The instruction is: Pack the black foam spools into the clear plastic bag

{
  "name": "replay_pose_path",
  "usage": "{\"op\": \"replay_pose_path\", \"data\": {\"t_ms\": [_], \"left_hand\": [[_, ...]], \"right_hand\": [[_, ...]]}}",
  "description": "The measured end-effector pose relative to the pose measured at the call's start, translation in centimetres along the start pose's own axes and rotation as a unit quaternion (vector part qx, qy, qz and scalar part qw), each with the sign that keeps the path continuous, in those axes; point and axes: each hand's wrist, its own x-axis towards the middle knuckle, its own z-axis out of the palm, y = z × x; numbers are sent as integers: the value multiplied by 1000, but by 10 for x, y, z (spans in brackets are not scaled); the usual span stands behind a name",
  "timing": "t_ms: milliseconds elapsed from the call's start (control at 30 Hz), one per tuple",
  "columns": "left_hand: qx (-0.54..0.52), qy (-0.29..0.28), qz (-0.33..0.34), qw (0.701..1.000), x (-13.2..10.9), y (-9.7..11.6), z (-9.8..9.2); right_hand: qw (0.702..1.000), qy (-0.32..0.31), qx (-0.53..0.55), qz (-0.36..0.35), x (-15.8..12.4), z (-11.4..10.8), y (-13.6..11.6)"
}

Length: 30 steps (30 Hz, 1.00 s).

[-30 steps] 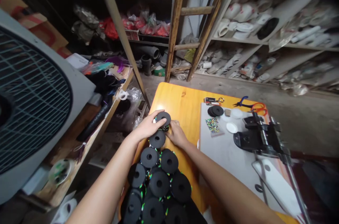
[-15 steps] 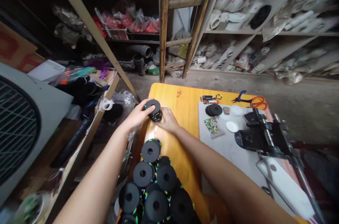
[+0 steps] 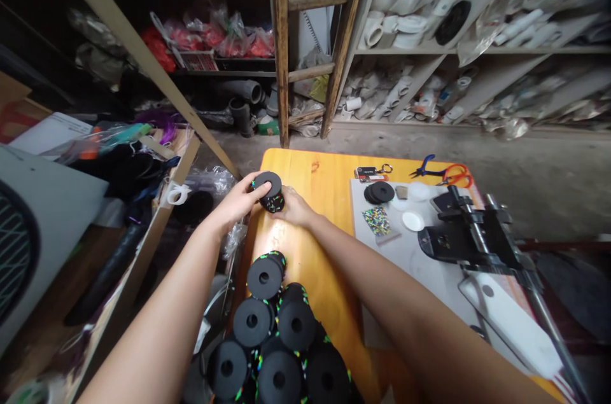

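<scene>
A short stack of black foam spools (image 3: 273, 199) stands near the far left corner of the yellow wooden table (image 3: 317, 191), with green and white specks on its sides. My left hand (image 3: 242, 197) grips it from the left, thumb lying on the top disc. From the right, my right hand (image 3: 294, 208) has its fingers closed against the lower part; some fingertips are hidden behind it. Closer to me, several more stacks of black foam spools (image 3: 252, 322) are packed together, each top showing a round central hole.
On the right, a grey board (image 3: 363, 191) carries loose black discs (image 3: 382, 192), a bag of coloured beads (image 3: 377, 221), a white lid (image 3: 413, 221) and a metal clamp device (image 3: 443, 243). Blue pliers (image 3: 429, 167) and orange scissors (image 3: 456, 174) lie behind. A wooden ladder (image 3: 281, 41) stands beyond.
The view has shifted slightly, so the table and shelves sit a little further left. Both hands stay on the same spool stack, with little visible movement.
</scene>
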Motion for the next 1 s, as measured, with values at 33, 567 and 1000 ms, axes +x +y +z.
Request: {"op": "replay_pose_path", "data": {"t_ms": [33, 567, 1000], "left_hand": [[-4, 3, -4, 1000, 0, 1, 0], [-70, -6, -6, 998, 2, -4, 0], [-7, 208, 62, 976, -63, 22, -1]], "right_hand": [[1000, -2, 2, 3, 0, -1, 0], [998, 24, 48, 37, -15, -1, -8], [950, 188, 77, 238, -128, -47, -82]]}}
